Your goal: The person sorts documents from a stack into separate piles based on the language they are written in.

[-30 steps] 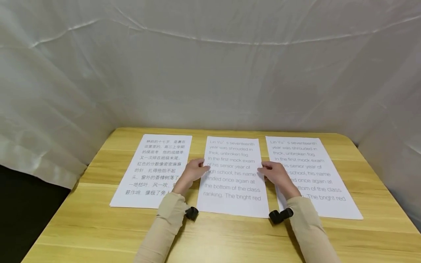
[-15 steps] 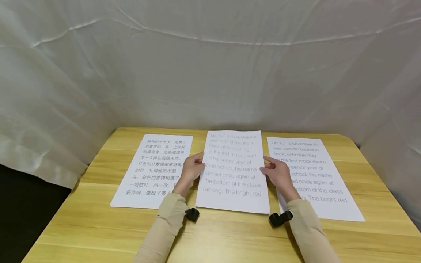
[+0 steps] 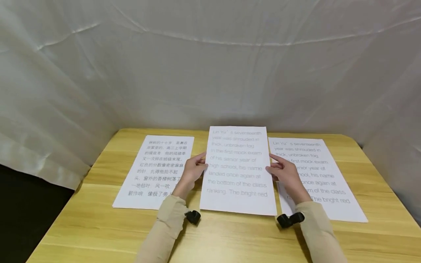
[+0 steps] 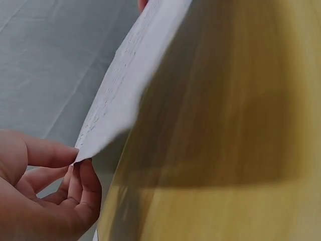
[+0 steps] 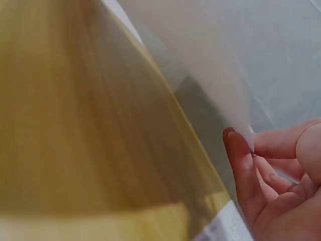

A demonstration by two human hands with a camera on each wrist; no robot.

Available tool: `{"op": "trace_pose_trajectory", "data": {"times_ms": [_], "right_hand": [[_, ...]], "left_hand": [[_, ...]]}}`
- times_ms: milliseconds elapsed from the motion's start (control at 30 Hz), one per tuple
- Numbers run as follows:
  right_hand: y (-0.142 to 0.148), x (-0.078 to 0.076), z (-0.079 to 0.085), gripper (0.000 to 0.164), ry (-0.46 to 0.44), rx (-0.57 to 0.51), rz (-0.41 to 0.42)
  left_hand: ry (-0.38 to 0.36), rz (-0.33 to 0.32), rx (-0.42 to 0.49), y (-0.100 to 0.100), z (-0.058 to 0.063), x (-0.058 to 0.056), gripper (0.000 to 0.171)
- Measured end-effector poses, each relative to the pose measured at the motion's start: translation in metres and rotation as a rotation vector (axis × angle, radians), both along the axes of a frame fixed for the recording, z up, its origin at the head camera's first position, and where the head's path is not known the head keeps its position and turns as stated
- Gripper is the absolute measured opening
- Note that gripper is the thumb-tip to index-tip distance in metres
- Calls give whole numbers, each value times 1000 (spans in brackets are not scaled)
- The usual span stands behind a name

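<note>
A white paper sheet (image 3: 236, 171) printed with English text is held up off the table between both hands. My left hand (image 3: 193, 171) pinches its left edge, thumb on the printed face and fingers behind. On the opposite edge, my right hand (image 3: 287, 174) pinches the paper in the same way. Seen from the left wrist, the thumb and fingertips of the left hand (image 4: 55, 186) meet at the sheet's edge (image 4: 125, 85). In the right wrist view the right hand (image 5: 276, 170) grips the other edge, and the paper there looks blurred.
Printed Chinese text covers a paper (image 3: 154, 171) lying on the left of the wooden table (image 3: 230, 241). Another English-text paper (image 3: 332, 204) lies at the right, partly under the right hand and forearm. A pale cloth curtain (image 3: 210, 73) hangs behind the table.
The middle sheet has risen from the table, its far edge tilting up, and has shifted slightly right. Both hands have kept hold of its edges and moved with it.
</note>
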State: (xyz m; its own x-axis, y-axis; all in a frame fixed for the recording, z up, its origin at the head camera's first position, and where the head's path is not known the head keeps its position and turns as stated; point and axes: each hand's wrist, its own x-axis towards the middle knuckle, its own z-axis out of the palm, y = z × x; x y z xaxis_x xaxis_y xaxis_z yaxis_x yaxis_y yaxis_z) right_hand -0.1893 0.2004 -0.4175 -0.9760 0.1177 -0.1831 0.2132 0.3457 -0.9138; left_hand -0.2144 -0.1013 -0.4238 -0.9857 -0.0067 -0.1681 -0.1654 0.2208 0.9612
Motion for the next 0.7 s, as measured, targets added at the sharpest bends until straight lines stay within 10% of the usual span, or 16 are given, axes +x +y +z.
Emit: {"op": "trace_pose_trajectory", "data": {"times_ms": [700], "right_hand": [[132, -18, 18, 74, -110, 129, 144]], "left_hand": [[-13, -17, 90, 127, 3, -13, 53]]}}
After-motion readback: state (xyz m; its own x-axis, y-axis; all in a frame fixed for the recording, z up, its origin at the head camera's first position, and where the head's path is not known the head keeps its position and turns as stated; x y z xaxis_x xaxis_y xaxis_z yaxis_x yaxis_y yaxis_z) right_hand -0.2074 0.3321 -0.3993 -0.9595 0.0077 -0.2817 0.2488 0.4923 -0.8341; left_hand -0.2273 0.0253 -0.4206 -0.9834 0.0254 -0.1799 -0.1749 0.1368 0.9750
